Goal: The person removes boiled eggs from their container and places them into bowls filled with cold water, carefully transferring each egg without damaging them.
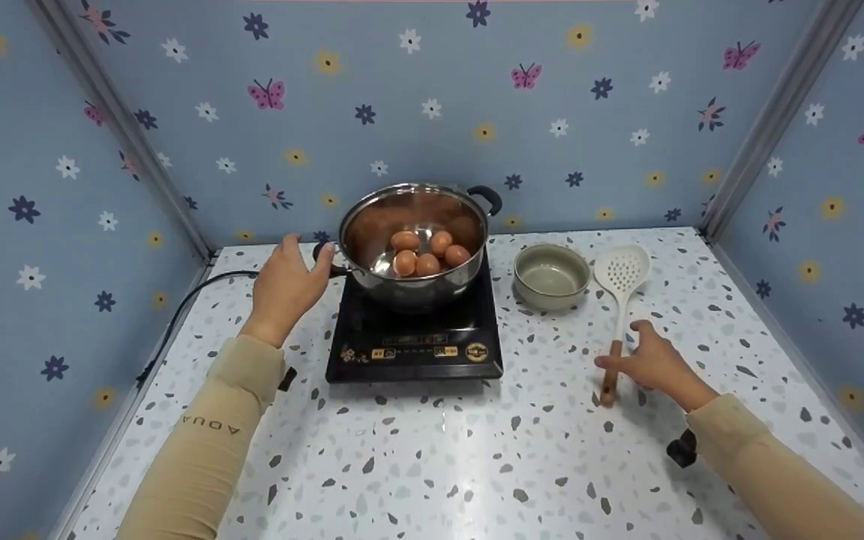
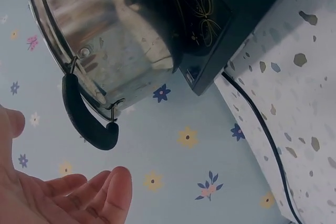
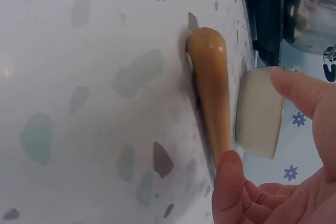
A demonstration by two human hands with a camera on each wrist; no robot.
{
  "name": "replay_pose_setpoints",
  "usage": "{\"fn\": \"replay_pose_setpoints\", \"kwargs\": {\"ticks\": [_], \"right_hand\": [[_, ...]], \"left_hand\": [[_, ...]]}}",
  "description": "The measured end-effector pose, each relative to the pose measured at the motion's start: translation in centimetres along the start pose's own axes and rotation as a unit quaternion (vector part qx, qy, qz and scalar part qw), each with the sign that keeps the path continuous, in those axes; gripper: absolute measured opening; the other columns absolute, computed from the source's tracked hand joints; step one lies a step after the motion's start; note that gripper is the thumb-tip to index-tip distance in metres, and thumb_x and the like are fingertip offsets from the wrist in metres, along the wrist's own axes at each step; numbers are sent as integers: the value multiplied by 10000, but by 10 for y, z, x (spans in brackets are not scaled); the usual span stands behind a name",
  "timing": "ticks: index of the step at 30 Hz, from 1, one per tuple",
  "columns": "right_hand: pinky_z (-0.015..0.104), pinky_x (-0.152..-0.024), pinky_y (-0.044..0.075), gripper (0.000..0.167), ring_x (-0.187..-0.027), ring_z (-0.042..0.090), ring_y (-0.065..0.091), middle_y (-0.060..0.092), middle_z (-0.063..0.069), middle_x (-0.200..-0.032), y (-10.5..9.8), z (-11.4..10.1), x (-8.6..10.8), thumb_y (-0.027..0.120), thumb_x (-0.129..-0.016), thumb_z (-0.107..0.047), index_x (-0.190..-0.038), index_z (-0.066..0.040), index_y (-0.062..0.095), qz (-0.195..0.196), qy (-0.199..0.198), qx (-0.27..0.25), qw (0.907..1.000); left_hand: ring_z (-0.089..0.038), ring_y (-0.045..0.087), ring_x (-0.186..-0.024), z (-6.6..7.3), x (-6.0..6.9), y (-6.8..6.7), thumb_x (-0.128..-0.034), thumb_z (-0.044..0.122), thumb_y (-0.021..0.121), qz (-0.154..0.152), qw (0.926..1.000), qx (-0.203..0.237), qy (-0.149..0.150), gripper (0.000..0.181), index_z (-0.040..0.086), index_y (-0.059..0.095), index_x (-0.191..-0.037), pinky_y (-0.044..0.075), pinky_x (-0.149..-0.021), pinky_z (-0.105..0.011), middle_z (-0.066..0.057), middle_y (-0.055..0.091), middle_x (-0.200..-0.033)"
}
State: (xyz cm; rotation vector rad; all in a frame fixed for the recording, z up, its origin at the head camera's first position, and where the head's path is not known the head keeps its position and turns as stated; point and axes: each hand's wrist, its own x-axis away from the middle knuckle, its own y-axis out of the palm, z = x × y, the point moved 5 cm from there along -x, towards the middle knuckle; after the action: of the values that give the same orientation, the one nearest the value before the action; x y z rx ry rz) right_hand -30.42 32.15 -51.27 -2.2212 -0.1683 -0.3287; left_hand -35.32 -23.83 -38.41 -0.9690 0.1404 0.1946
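A steel pot (image 1: 432, 283) with several brown eggs (image 1: 427, 265) inside stands on a black induction cooker (image 1: 413, 360). My left hand (image 1: 287, 287) is beside the pot's black left handle (image 2: 86, 116); in the left wrist view its fingers and thumb are spread and apart from the handle. On the right lies a skimmer, its white perforated head (image 1: 623, 270) away from me and its wooden handle (image 3: 211, 87) toward me. Over that handle hovers my right hand (image 1: 653, 358), thumb and fingers apart, not gripping it. Whether a fingertip touches the handle, I cannot tell.
Between the cooker and the skimmer sits a grey-green bowl (image 1: 550, 294). A black cable (image 1: 184, 304) runs from behind the cooker down the left side of the speckled table (image 1: 432, 465). Flowered blue panels (image 1: 402, 112) close off the back and both sides.
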Motion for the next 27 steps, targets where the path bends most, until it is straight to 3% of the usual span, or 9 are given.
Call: {"fn": "replay_pose_setpoints", "kwargs": {"ticks": [3, 6, 10, 12, 15, 19, 22, 27], "right_hand": [[389, -670, 523, 1102, -673, 210, 604, 648, 202, -991, 5, 4, -3, 806, -948, -539, -1621, 74, 187, -109, 176, -165, 9997], [341, -586, 498, 1066, -572, 152, 529, 580, 67, -800, 10, 7, -6, 811, -950, -509, -1602, 78, 206, -174, 317, -240, 9991], [329, -558, 504, 1060, -565, 144, 530, 579, 56, -789, 17, 10, -10, 814, -957, -472, -1593, 117, 205, -224, 432, -264, 9985], [330, -538, 500, 1036, -551, 145, 535, 593, 61, -789, 19, 11, -10, 815, -960, -446, -1576, 130, 215, -243, 476, -316, 9981], [325, -510, 490, 862, -535, 148, 543, 627, 59, -764, 22, 13, -10, 820, -960, -411, -1442, 112, 333, -244, 506, -384, 9977], [309, -494, 492, 592, -539, 148, 560, 699, 59, -736, 24, 11, -11, 820, -960, -356, -1197, 20, 428, -243, 468, -368, 9979], [300, -494, 498, 511, -548, 148, 577, 726, 63, -719, 25, 8, -12, 816, -958, -307, -1135, 1, 448, -287, 440, -352, 9980], [285, -487, 503, 341, -541, 144, 623, 745, 70, -700, 25, 7, -14, 796, -949, -223, -1022, -7, 542, -399, 437, -531, 9968]], "left_hand": [[-554, 583, -1352, -3, -3, 1, -1117, 620, 412, -194, 9994, 179, -205, 874, -91, 337, -1618, 465, -1122, -699, -372, 529, -1536], [-560, 587, -1342, -6, -5, 3, -1112, 662, 362, -406, 9982, 241, -377, 918, -93, 306, -1632, 456, -1130, -703, -387, 539, -1515], [-530, 627, -1280, -9, -6, 8, -1101, 708, 323, -771, 9938, 526, -601, 972, -84, 246, -1660, 481, -1114, -667, -378, 561, -1475], [-464, 679, -1172, -10, -4, 12, -1097, 717, 321, -929, 9902, 764, -710, 978, -70, 231, -1670, 538, -1050, -607, -343, 606, -1401], [-367, 725, -1013, -11, -4, 17, -1095, 717, 324, -1093, 9840, 1110, -862, 976, -60, 221, -1676, 604, -911, -485, -300, 630, -1351], [-276, 741, -875, -8, -5, 19, -1119, 656, 326, -1105, 9798, 1391, -915, 870, -70, 355, -1598, 613, -746, -339, -254, 657, -1278], [-191, 699, -736, -6, -6, 21, -1141, 595, 324, -1070, 9768, 1583, -970, 759, -68, 456, -1485, 578, -647, -267, -193, 675, -1134], [-116, 661, -648, -4, -9, 24, -1160, 528, 321, -1073, 9661, 2007, -1219, 657, -61, 463, -1414, 570, -613, -235, -161, 663, -1081]]}}
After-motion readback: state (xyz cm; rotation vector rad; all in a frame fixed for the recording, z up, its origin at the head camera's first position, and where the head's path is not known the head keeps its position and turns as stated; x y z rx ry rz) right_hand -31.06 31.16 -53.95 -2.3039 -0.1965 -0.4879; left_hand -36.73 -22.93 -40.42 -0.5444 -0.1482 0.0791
